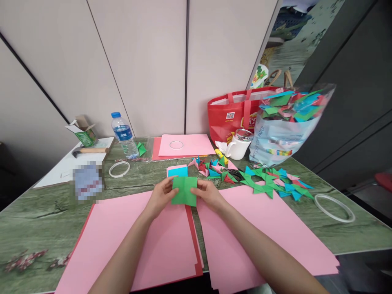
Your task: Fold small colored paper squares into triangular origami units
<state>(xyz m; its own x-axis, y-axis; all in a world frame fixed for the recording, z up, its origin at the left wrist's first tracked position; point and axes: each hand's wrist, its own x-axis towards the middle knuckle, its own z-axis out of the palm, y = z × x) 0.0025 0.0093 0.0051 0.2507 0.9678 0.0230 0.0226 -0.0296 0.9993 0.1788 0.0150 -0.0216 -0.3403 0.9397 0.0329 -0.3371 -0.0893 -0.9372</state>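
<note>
A small green paper square point(184, 191) is held up between both hands above the table. My left hand point(159, 197) pinches its left edge and my right hand point(209, 194) pinches its right edge. Just behind it lies a small stack of paper squares with a blue one point(178, 171) on top. Beneath my forearms lie large pink sheets point(147, 241), with more pink sheets point(263, 228) to the right.
Folded paper triangles point(269, 183) in green, blue and pink litter the table right of centre. A clear bag point(288, 122) holds more. A white mug point(238, 146), red tote bag point(232, 114), water bottle point(124, 134), hammer point(90, 150) and tape rings point(334, 207) stand around.
</note>
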